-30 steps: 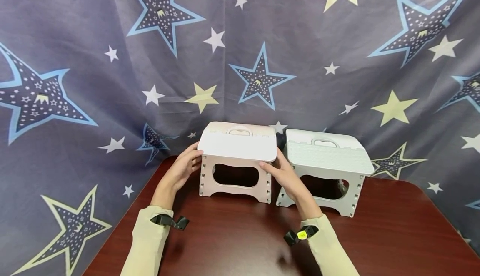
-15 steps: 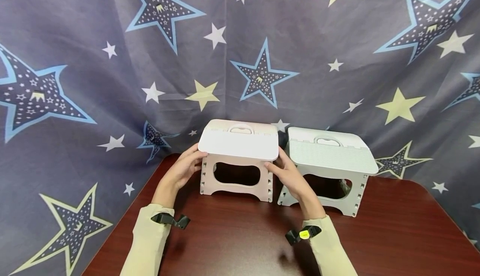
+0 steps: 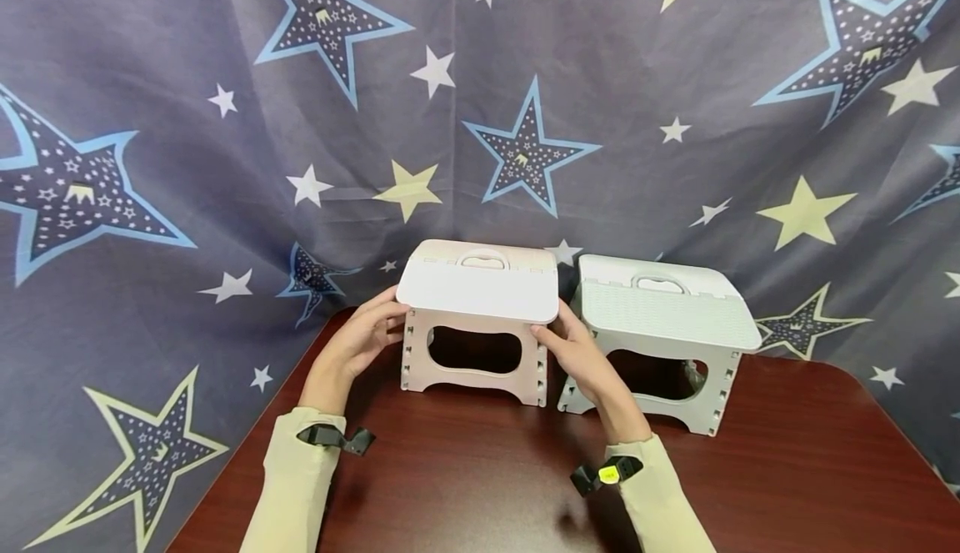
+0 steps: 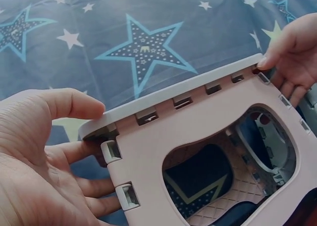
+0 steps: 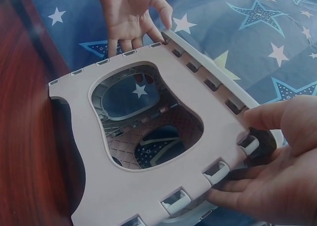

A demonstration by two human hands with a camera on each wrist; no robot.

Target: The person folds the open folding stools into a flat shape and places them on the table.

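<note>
A pink folding step stool (image 3: pixel 477 284) stands unfolded on the table, with a pale top and a carry handle. My left hand (image 3: pixel 362 343) holds its left upper corner; in the left wrist view the thumb lies on the top's edge and the fingers reach along the side leg. On the opposite corner, my right hand (image 3: pixel 581 359) grips with the thumb against the front panel and the other fingers behind the side, partly hidden. Close by on the right stands a second folding stool (image 3: pixel 667 315), pale green and also unfolded.
Both stools stand near the back of a dark red-brown table (image 3: pixel 465 478). Behind it hangs a grey-blue cloth (image 3: pixel 630 52) printed with stars. A narrow gap separates the stools, with my right hand partly in front of it.
The head view has shifted slightly, carrying both stools a little to the right in the picture. Both hands keep their places on the pink stool.
</note>
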